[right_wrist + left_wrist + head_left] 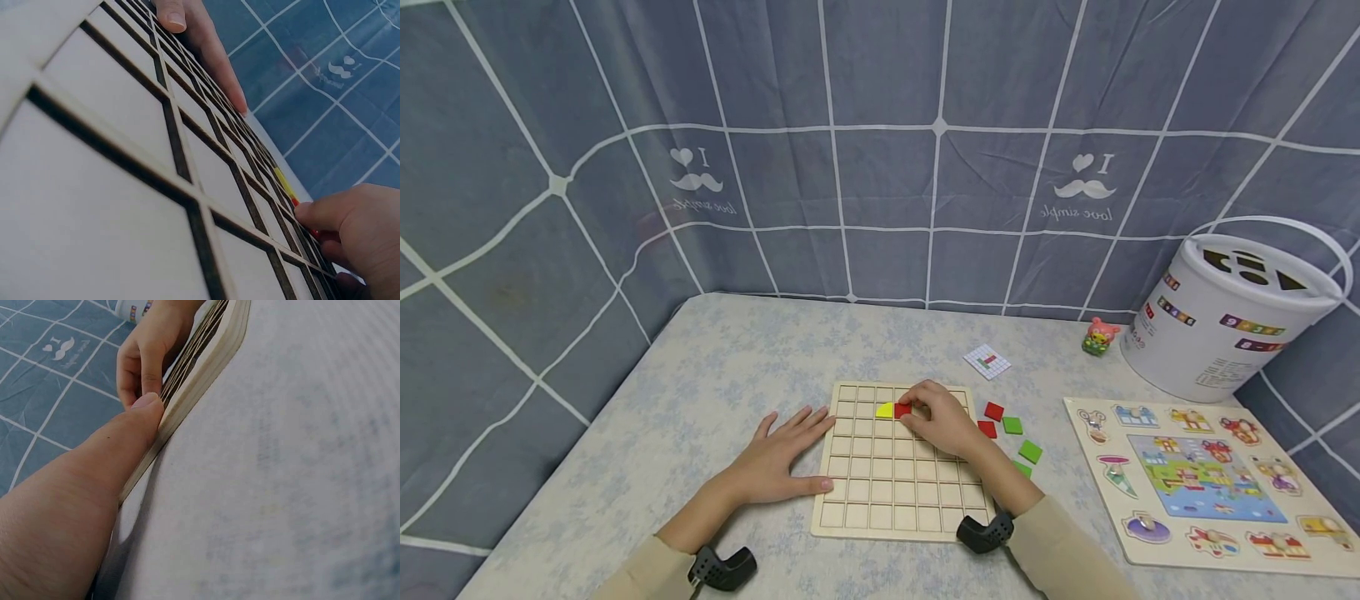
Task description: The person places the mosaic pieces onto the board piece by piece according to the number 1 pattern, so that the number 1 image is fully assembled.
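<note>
Fingers of the right hand (942, 419) curl down onto a red square tile (902, 410) and pinch it where it sits in a cell of the wooden grid board's (880, 492) second row, just beside a yellow tile (884, 410) already lying in the neighbouring cell. The left hand (782, 454) lies flat and spread on the tabletop (715, 375), its thumb pressed against the board's left edge. Loose red and green tiles (1012, 426) lie on the tabletop right of the board, with a small pattern card (987, 361) behind it, and a peg puzzle (1206, 483) and white bucket (1225, 321) farther right.
</note>
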`<state>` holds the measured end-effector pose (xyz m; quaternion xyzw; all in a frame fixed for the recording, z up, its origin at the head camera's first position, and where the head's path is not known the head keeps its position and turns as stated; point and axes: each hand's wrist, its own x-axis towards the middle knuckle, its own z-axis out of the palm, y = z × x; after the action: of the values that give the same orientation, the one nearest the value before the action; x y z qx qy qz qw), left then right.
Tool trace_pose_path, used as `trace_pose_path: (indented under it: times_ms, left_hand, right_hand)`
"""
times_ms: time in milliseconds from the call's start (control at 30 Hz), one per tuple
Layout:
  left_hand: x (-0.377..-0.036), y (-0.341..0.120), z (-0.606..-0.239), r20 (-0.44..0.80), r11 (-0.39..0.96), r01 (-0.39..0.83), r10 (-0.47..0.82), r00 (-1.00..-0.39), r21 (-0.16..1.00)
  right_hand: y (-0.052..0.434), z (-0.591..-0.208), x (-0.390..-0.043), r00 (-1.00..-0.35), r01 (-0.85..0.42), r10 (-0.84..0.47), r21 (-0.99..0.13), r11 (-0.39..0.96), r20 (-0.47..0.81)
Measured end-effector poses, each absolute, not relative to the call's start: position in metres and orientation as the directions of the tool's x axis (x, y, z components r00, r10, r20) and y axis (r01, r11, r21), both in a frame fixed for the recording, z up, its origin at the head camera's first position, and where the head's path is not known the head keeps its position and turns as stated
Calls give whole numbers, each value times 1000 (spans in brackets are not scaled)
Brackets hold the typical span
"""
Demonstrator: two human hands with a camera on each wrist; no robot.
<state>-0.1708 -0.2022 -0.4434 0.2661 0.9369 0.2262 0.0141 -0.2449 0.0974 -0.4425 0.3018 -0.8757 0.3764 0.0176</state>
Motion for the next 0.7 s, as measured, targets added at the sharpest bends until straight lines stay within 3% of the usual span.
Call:
trace_pose_path:
  times_ms: [700]
  left_hand:
    - [-170,-203,-443,81,760,476,494,-865,442]
  right_hand:
    - [101,-439,-245,-832,-493,-514,-706,509,210]
